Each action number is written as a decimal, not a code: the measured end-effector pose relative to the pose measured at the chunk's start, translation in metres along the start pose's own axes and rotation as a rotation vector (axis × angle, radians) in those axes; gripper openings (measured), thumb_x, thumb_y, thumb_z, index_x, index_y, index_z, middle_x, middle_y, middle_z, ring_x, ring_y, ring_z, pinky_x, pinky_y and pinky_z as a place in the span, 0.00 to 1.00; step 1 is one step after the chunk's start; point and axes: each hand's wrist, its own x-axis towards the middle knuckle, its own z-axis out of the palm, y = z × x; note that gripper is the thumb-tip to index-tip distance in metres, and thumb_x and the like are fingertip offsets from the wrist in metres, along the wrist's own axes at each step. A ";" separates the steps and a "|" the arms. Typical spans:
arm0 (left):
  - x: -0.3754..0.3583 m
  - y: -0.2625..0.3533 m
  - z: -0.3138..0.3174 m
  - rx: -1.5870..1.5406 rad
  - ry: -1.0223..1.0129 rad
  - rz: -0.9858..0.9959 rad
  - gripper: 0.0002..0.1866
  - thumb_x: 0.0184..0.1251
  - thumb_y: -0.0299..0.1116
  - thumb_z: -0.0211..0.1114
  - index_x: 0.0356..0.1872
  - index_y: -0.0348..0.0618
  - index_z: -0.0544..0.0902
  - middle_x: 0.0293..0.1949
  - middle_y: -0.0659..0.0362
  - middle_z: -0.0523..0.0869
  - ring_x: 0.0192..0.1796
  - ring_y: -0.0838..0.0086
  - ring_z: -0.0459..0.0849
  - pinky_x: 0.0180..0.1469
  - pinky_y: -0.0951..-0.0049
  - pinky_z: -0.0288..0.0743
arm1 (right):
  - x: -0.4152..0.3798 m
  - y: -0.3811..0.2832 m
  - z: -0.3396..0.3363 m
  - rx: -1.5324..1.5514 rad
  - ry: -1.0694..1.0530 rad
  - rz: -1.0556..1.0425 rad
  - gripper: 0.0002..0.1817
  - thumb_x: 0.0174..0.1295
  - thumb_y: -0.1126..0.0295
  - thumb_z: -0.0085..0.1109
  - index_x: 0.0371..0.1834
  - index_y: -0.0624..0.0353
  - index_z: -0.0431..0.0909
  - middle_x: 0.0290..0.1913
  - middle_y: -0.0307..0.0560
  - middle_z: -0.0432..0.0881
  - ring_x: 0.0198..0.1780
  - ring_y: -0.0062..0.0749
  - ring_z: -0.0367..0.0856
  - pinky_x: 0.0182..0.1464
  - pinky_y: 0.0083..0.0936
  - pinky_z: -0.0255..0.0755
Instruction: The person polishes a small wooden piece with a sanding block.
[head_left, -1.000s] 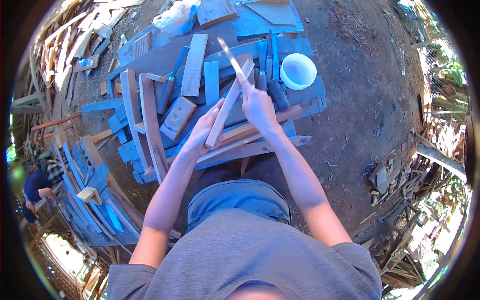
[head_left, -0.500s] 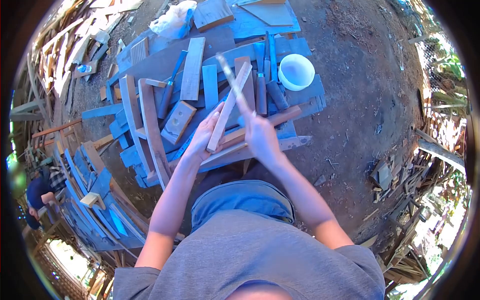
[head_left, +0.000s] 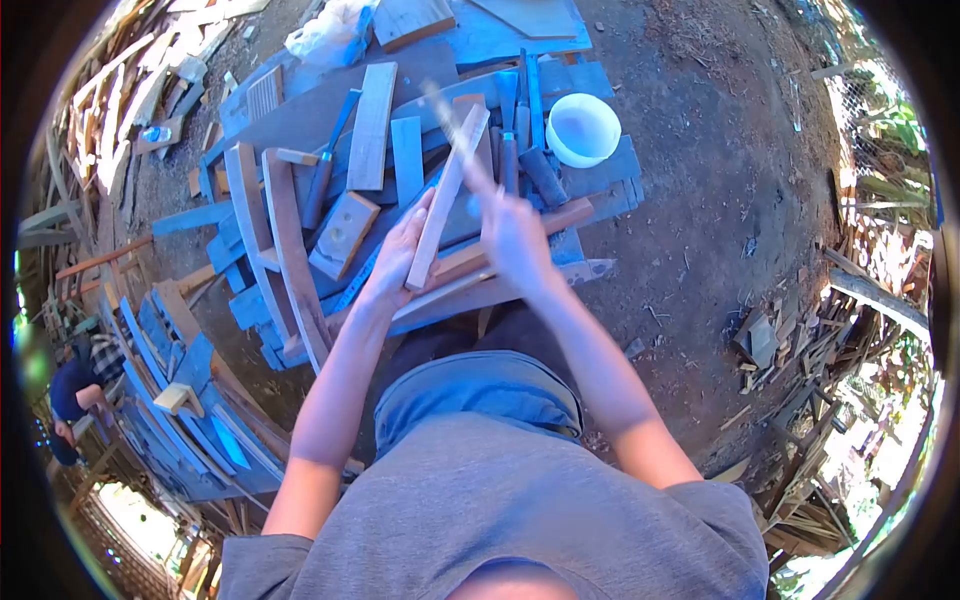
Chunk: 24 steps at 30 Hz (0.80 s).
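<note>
A narrow wooden strip [head_left: 447, 200] slants upward in my left hand [head_left: 402, 250], whose fingers wrap round its lower part. My right hand [head_left: 513, 236] is closed on the handle end of a long thin tool [head_left: 455, 133], blurred by motion, which crosses over the strip's upper half. What kind of tool it is cannot be made out. Beneath both hands lie long wooden pieces. A block with round holes [head_left: 345, 235] rests left of my left hand. Chisels with wooden handles [head_left: 509, 165] lie beyond my right hand.
A white bucket [head_left: 583, 131] stands at the workbench's right side. Flat boards [head_left: 373, 125] and a plastic bag [head_left: 330, 35] lie further back. Two long curved timbers [head_left: 292, 250] are at the left. Another person [head_left: 75, 390] is at the far left. Wood scraps [head_left: 765, 340] litter the ground at right.
The whole view has shifted slightly, so the bench and hands appear a little further left and up. Both hands keep their holds on the strip and the tool.
</note>
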 end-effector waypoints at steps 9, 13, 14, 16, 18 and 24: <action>0.005 0.001 -0.010 -0.058 -0.077 -0.005 0.25 0.82 0.43 0.43 0.76 0.55 0.59 0.19 0.66 0.69 0.15 0.82 0.67 0.14 0.81 0.61 | -0.024 -0.001 0.001 -0.072 0.010 -0.074 0.25 0.68 0.71 0.46 0.69 0.45 0.69 0.30 0.66 0.82 0.33 0.60 0.84 0.33 0.51 0.78; 0.003 -0.001 -0.008 -0.087 -0.098 -0.009 0.25 0.82 0.44 0.43 0.76 0.58 0.58 0.20 0.66 0.70 0.15 0.82 0.67 0.13 0.81 0.61 | 0.025 0.010 0.002 -0.083 0.071 0.016 0.26 0.67 0.72 0.47 0.70 0.44 0.68 0.29 0.66 0.82 0.33 0.61 0.84 0.35 0.52 0.79; 0.003 0.003 -0.006 -0.076 -0.102 -0.007 0.25 0.82 0.44 0.43 0.76 0.58 0.58 0.20 0.66 0.70 0.15 0.82 0.67 0.13 0.81 0.61 | 0.030 0.007 0.004 -0.073 0.088 0.020 0.26 0.67 0.72 0.47 0.70 0.44 0.68 0.29 0.66 0.82 0.33 0.61 0.84 0.35 0.52 0.79; 0.002 0.006 -0.001 -0.026 -0.001 -0.027 0.25 0.82 0.44 0.44 0.76 0.58 0.58 0.19 0.67 0.70 0.14 0.83 0.67 0.12 0.81 0.62 | 0.013 0.002 0.003 -0.050 0.009 0.037 0.29 0.68 0.74 0.45 0.74 0.46 0.62 0.34 0.70 0.81 0.40 0.63 0.83 0.41 0.52 0.77; 0.004 0.005 -0.004 -0.032 -0.019 -0.016 0.25 0.82 0.44 0.44 0.76 0.57 0.59 0.20 0.67 0.70 0.14 0.83 0.67 0.12 0.81 0.61 | -0.013 -0.005 -0.001 0.004 -0.029 -0.002 0.28 0.68 0.75 0.45 0.73 0.47 0.64 0.37 0.71 0.81 0.43 0.61 0.83 0.43 0.50 0.76; 0.001 0.003 0.003 0.005 -0.009 0.001 0.24 0.82 0.43 0.42 0.76 0.58 0.59 0.19 0.68 0.68 0.13 0.84 0.65 0.12 0.82 0.60 | 0.052 0.008 -0.008 0.002 -0.001 0.104 0.24 0.72 0.70 0.39 0.72 0.49 0.65 0.40 0.71 0.81 0.45 0.64 0.81 0.43 0.52 0.74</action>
